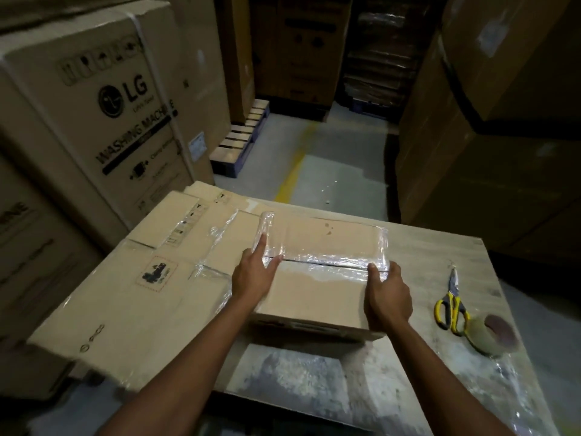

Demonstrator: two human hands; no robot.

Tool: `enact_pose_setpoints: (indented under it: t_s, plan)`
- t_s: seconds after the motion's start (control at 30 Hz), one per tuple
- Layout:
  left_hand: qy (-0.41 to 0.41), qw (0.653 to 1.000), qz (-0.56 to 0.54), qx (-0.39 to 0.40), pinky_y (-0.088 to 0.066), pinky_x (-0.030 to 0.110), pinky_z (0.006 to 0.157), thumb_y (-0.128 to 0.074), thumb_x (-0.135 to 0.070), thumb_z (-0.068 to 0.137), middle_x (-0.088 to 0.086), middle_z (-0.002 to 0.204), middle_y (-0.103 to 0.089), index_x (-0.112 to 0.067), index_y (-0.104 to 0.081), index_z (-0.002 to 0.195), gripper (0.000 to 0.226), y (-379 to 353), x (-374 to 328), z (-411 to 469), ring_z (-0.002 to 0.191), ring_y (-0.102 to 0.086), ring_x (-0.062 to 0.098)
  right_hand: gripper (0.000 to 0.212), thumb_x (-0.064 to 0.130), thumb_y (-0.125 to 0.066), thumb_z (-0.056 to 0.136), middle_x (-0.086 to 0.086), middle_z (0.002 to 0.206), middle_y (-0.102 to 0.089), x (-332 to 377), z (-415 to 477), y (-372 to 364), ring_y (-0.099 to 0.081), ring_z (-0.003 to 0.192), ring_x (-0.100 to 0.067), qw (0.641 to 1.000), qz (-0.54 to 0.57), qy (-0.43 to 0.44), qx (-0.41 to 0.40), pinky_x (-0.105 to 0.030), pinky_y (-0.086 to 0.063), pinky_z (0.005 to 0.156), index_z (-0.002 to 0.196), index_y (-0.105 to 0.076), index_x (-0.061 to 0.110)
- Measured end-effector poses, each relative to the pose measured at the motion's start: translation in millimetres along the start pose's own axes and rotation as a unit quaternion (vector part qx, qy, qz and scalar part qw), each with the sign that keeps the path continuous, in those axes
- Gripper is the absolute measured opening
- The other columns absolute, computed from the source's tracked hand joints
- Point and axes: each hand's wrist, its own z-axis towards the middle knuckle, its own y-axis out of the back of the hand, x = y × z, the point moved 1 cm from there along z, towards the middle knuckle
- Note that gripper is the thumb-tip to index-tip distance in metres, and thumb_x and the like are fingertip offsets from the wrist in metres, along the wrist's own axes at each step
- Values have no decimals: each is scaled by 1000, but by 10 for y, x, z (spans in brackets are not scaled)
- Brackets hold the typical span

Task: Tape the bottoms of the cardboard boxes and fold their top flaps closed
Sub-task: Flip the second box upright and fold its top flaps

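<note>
Tall cartons (103,121), one printed with a washing-machine label, stand stacked at the left, and more brown stacks (503,121) rise at the right. Between them runs a grey floor with a pallet (242,143) at the far left of the aisle.

In front of the person is a pale table (440,253). Flattened cardboard (125,294), streaked with clear film, lies over its left part and overhangs the edge.

The box (314,297) sits in the middle of the table, just right of the flattened cardboard. Its upper face is closed, and a strip of clear tape (327,262) runs along the centre seam and wraps over both ends.

The left hand (251,278) rests on the box's left end. Its forefinger lies straight along the edge and its thumb is spread out flat onto the taped seam; the other fingers cannot be seen. The right hand (388,297) grips the right end, with the thumb pressed on the tape and the fingers bent over the side.

A tape roll (493,335) lies near the table's right edge. Yellow-handled scissors (451,306) lie just left of the roll, touching it, with the blades closed and pointing away.
</note>
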Motion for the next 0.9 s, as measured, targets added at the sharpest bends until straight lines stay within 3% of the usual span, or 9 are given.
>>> enact_pose_setpoints:
  t_s: [0.13, 0.27, 0.37, 0.5, 0.57, 0.7, 0.8, 0.9]
  plan:
    - [14, 995, -35, -95, -48, 42, 96, -48, -61, 95, 14, 138, -52, -43, -13, 156, 73, 366, -82, -236, 122, -54, 33, 52, 54, -37, 101, -18, 120, -66, 389, -5, 252, -62, 104, -42, 997, 23, 79, 6, -44, -47, 84, 143, -38, 24]
    - [44, 974, -83, -206, -46, 44, 99, -57, -59, 90, 9, 151, -44, -39, -4, 156, 87, 922, -132, -531, 132, -48, 32, 55, 50, -38, 102, -19, 132, -60, 829, -165, 293, -60, 109, -43, 989, 81, 117, 25, -47, -46, 89, 147, -27, 21]
    - [83, 950, -79, -291, -40, 41, 104, -63, -57, 88, 4, 156, -37, -31, -15, 157, 88, 1417, 27, -850, 138, -41, 28, 55, 48, -39, 102, -16, 144, -51, 1184, -456, 148, -57, 114, -44, 977, 139, 150, 66, -50, -43, 94, 147, -22, 22]
    - [145, 914, -71, -373, -37, 32, 104, -68, -53, 87, 6, 151, -43, -25, -30, 154, 82, 2008, 457, -1469, 137, -42, 25, 50, 42, -40, 102, -18, 142, -51, 1609, -1087, -87, -56, 114, -44, 945, 172, 235, 149, -48, -42, 92, 147, -26, 24]
    - [179, 887, -84, -418, -34, 27, 103, -71, -46, 86, 9, 149, -44, -21, -33, 153, 81, 2303, 701, -1863, 136, -42, 26, 47, 38, -41, 102, -21, 137, -55, 1825, -1491, -192, -56, 114, -44, 912, 176, 312, 199, -48, -43, 91, 146, -30, 24]
    - [263, 841, -25, -472, -43, 35, 98, -66, -53, 88, 11, 144, -50, -25, -33, 153, 78, 2795, 1119, -2822, 129, -49, 31, 50, 36, -49, 96, -19, 126, -62, 2223, -2395, -333, -59, 107, -45, 831, 175, 449, 278, -43, -44, 85, 144, -37, 27]
    - [308, 800, 8, -516, -52, 38, 89, -62, -58, 88, 5, 132, -61, -32, -38, 147, 69, 3070, 1498, -3602, 115, -60, 30, 52, 39, -54, 92, -14, 123, -65, 2463, -3208, -451, -60, 106, -43, 774, 177, 506, 336, -43, -46, 85, 142, -40, 30]
    - [354, 760, 29, -545, -50, 39, 90, -58, -63, 88, 6, 136, -58, -31, -38, 146, 70, 3309, 1917, -4300, 118, -59, 30, 51, 40, -57, 91, -9, 125, -66, 2632, -4048, -632, -62, 106, -40, 715, 180, 555, 386, -42, -48, 86, 138, -42, 29]
